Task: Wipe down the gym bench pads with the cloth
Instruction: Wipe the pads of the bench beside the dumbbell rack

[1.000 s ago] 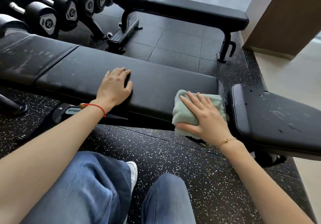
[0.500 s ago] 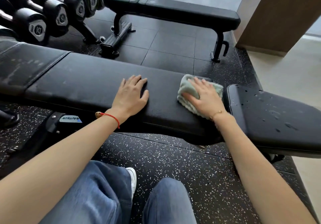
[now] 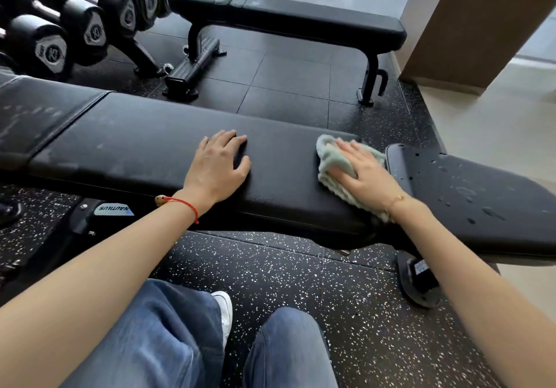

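Observation:
A long black bench pad point(image 3: 144, 143) runs across the view in front of me. At its right end lies a pale green cloth point(image 3: 332, 161), and my right hand point(image 3: 365, 174) presses flat on it with straight fingers. My left hand point(image 3: 218, 166) rests palm down on the middle of the same pad, fingers relaxed. A second black pad point(image 3: 481, 201), dotted with wet drops, sits just right of the cloth. A dusty, streaked pad section point(image 3: 39, 113) joins at the left.
Another black flat bench point(image 3: 301, 20) stands behind on dark floor tiles. A rack of dumbbells point(image 3: 90, 20) fills the upper left. A brown pillar point(image 3: 475, 20) rises at the upper right. My jeans-clad knees point(image 3: 168, 339) are over speckled rubber flooring point(image 3: 301, 273).
My right hand has carried the cloth from the pad's front edge up onto its top and slightly right, toward the gap beside the second pad. My left hand has stayed resting on the pad.

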Demonstrator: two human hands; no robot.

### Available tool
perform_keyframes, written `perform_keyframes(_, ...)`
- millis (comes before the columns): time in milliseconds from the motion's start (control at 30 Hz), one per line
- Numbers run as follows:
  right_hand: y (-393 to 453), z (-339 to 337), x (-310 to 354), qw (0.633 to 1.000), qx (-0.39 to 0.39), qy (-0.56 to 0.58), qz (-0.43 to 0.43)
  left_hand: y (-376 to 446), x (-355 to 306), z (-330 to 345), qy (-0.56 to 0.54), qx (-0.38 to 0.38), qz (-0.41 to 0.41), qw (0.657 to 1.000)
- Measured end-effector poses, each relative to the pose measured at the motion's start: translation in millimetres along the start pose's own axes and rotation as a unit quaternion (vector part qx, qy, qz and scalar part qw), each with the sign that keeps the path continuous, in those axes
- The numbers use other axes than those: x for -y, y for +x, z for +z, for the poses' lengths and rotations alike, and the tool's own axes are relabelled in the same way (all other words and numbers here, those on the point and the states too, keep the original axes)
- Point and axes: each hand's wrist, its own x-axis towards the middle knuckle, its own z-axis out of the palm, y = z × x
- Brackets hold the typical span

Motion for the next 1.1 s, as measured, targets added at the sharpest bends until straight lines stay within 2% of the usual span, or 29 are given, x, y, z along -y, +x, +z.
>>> perform_keyframes(100,32.0,10.5,13.5,0.996,0.012,-0.076,0.033,-0.2,-1.3,-1.2,-0.002,-0.001,-0.004,1.000)
perform_keyframes(267,-44.0,7.7,39.4,0.990,0.074,-0.038,-0.114,0.1,-0.5,-2.2,-0.003,0.005,0.004,1.000)
perform_keyframes(433,-68.9,23.9,53.2,0.972,-0.005,-0.171,-0.159,3.4,7.1,-8.4,0.006,0.036,0.008,0.999)
perform_keyframes(567,-20.4,58.6,103.2,0.964,-0.007,-0.176,-0.200,0.2,25.9,-17.7,0.020,0.024,-0.022,0.999)
perform_keyframes(700,-11.6,69.0,120.7,0.969,-0.011,-0.157,-0.193,-4.9,40.0,-25.7,0.024,0.011,-0.041,0.999)
perform_keyframes(800,-49.2,47.2,85.1,0.970,-0.023,-0.161,-0.179,-7.7,42.7,-27.5,0.020,0.004,-0.048,0.999)
perform_keyframes(933,-75.3,19.9,43.3,0.986,-0.019,-0.139,-0.090,-8.5,42.1,-25.2,0.019,-0.007,-0.048,0.999)
perform_keyframes(1000,-61.5,24.5,61.1,0.985,-0.009,-0.146,-0.091,-7.8,40.3,-23.5,0.022,-0.012,-0.053,0.998)
perform_keyframes(1100,-24.3,57.6,109.9,0.974,-0.013,-0.170,-0.147,-6.8,42.4,-22.8,0.019,-0.011,-0.056,0.998)
